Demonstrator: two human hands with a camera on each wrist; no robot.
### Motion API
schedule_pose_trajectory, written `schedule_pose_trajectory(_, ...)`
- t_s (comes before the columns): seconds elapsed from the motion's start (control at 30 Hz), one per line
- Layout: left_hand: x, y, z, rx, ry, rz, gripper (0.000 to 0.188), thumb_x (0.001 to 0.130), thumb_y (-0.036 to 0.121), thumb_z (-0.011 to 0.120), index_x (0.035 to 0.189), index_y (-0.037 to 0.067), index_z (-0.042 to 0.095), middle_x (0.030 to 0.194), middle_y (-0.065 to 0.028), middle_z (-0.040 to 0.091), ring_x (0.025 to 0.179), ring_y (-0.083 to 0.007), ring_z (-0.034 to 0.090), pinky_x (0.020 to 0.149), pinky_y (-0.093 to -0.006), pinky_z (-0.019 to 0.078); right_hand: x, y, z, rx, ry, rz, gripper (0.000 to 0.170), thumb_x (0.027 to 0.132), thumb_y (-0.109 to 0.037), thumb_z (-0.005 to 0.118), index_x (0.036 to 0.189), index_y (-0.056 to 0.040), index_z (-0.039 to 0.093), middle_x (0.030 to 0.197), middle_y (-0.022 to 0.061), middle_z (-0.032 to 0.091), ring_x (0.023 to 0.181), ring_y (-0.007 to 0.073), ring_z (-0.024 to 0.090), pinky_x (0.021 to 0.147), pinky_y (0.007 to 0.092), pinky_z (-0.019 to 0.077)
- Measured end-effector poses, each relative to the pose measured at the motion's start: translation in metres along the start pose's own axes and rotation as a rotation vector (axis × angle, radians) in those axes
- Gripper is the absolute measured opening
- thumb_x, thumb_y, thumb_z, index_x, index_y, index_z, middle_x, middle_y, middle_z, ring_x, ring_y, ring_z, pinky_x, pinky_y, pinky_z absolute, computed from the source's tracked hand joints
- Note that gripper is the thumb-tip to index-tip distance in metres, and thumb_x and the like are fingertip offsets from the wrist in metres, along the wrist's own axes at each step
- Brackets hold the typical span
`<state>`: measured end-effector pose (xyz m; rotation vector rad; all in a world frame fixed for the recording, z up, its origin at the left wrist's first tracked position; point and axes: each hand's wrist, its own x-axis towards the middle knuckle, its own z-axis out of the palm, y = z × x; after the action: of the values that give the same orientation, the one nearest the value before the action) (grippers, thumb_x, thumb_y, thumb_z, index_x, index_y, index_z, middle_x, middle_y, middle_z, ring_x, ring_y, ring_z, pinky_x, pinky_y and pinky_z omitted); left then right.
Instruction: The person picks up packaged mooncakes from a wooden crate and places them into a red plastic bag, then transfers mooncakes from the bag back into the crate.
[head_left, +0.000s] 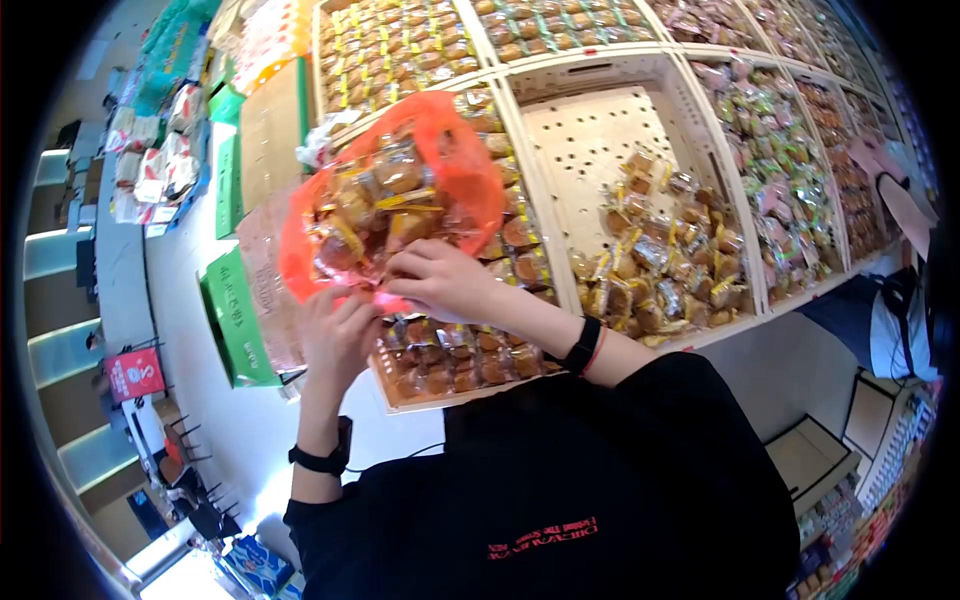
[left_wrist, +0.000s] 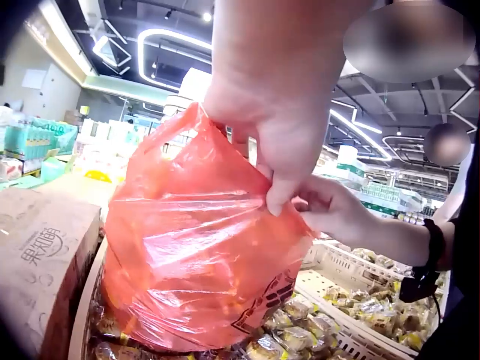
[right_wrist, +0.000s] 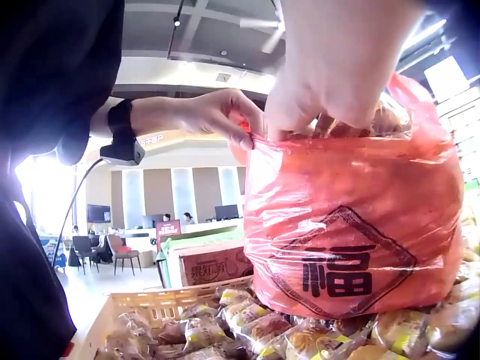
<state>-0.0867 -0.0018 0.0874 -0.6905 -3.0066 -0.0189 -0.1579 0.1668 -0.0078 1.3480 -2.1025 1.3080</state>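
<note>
A red plastic bag, filled with wrapped pastries, stands on a crate of wrapped pastries. My left hand pinches the bag's near rim. Beside it, my right hand has its fingers bent at the same rim; in the right wrist view they reach down at the bag's mouth, and their tips are partly hidden. A black printed character shows on the bag's side in the right wrist view.
Right of the bag, a crate holds loose wrapped pastries in its nearer part. Further crates of packed sweets lie beyond. Cardboard and green boxes stand on the left. Another person's arm shows at the far right.
</note>
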Motion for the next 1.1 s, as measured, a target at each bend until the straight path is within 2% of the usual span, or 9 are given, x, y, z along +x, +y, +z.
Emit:
schedule_pose_trajectory(0.27, 0.004, 0.004, 0.001, -0.037, 0.065, -0.133, 0.011, 0.067, 0.012, 0.069, 0.076, 0.009, 0.062, 0.079, -0.0019, 0.060, 0.091, -0.0237, 0.054, 0.079, -0.0370, 0.0398, -0.033, 0.002, -0.059, 0.200, -0.176, 0.028, 0.019, 0.076, -0.013, 0.063, 0.095, -0.0100, 0.063, 0.122, 0.0083, 0.050, 0.103, 0.0270, 0.052, 0.086, 0.0363, 0.0442)
schedule_pose_trajectory(0.33, 0.005, 0.003, 0.001, -0.059, 0.062, -0.145, 0.012, 0.068, 0.012, 0.069, 0.077, 0.009, 0.061, 0.079, -0.0027, 0.059, 0.091, -0.0236, 0.054, 0.079, -0.0369, 0.0393, -0.051, 0.011, -0.090, 0.384, -0.087, 0.153, 0.021, 0.074, -0.006, 0.064, 0.094, -0.0094, 0.064, 0.116, 0.0083, 0.055, 0.100, 0.0258, 0.054, 0.086, 0.0355, 0.0444)
schedule_pose_trajectory(0.43, 0.003, 0.007, 0.001, -0.044, 0.043, -0.182, 0.017, 0.067, 0.012, 0.070, 0.079, 0.008, 0.059, 0.082, -0.0047, 0.058, 0.092, -0.0252, 0.053, 0.081, -0.0378, 0.0374, -0.098, 0.068, -0.135, 0.062, 0.100, 0.458, 0.019, 0.075, -0.002, 0.062, 0.093, -0.0059, 0.064, 0.090, 0.0078, 0.064, 0.090, 0.0237, 0.059, 0.085, 0.0330, 0.0448)
schedule_pose_trajectory(0.53, 0.004, 0.017, -0.003, -0.170, 0.079, -0.202, 0.020, 0.066, 0.006, 0.069, 0.082, 0.005, 0.057, 0.086, -0.0071, 0.057, 0.090, -0.0278, 0.051, 0.080, -0.0388, 0.0381, -0.130, 0.131, -0.190, -0.300, -0.075, 0.762, 0.032, 0.081, -0.024, 0.061, 0.105, -0.0035, 0.058, 0.111, 0.0133, 0.056, 0.100, 0.0278, 0.055, 0.089, 0.0370, 0.0423)
schedule_pose_trajectory(0.6, 0.006, 0.024, -0.010, -0.173, 0.114, -0.188, 0.022, 0.067, 0.004, 0.069, 0.085, 0.005, 0.057, 0.087, -0.0084, 0.056, 0.089, -0.0284, 0.051, 0.079, -0.0389, 0.0385, -0.163, 0.184, -0.203, -0.348, -0.074, 0.956, 0.046, 0.079, -0.036, 0.063, 0.117, -0.0120, 0.054, 0.118, 0.0194, 0.050, 0.109, 0.0341, 0.048, 0.093, 0.0444, 0.0394)
schedule_pose_trajectory(0.73, 0.005, 0.027, -0.012, -0.204, 0.175, -0.203, 0.024, 0.068, -0.001, 0.066, 0.090, 0.003, 0.057, 0.090, -0.0108, 0.055, 0.088, -0.0294, 0.051, 0.078, -0.0392, 0.0397, -0.193, 0.247, -0.196, -0.496, -0.113, 1.099, 0.060, 0.076, -0.046, 0.061, 0.126, -0.0156, 0.047, 0.124, 0.0241, 0.045, 0.113, 0.0382, 0.046, 0.095, 0.0462, 0.0371)
schedule_pose_trajectory(0.83, -0.001, 0.026, -0.013, -0.230, 0.142, -0.245, 0.024, 0.069, -0.003, 0.064, 0.091, 0.003, 0.057, 0.091, -0.0106, 0.055, 0.089, -0.0288, 0.052, 0.080, -0.0392, 0.0398, -0.186, 0.254, -0.187, -0.449, -0.458, 1.330, 0.070, 0.076, -0.062, 0.049, 0.129, -0.0175, 0.044, 0.133, 0.0280, 0.033, 0.118, 0.0427, 0.041, 0.098, 0.0459, 0.0355)
schedule_pose_trajectory(0.97, -0.009, 0.029, -0.010, -0.246, 0.149, -0.297, 0.025, 0.069, -0.003, 0.064, 0.093, 0.002, 0.058, 0.092, -0.0108, 0.056, 0.089, -0.0288, 0.052, 0.080, -0.0396, 0.0400, -0.181, 0.223, -0.145, -0.536, -0.691, 1.286, 0.080, 0.066, -0.063, 0.062, 0.129, -0.0180, 0.042, 0.140, 0.0261, 0.018, 0.116, 0.0476, 0.039, 0.093, 0.0502, 0.0403)
schedule_pose_trajectory(1.1, -0.019, 0.032, -0.002, -0.277, 0.143, -0.331, 0.025, 0.070, -0.003, 0.063, 0.094, 0.003, 0.058, 0.095, -0.0110, 0.056, 0.091, -0.0292, 0.052, 0.081, -0.0382, 0.0405, -0.189, 0.180, -0.130, -0.489, -0.790, 1.154, 0.085, 0.052, -0.048, 0.078, 0.124, -0.0180, 0.046, 0.135, 0.0241, 0.023, 0.111, 0.0452, 0.041, 0.089, 0.0497, 0.0444)
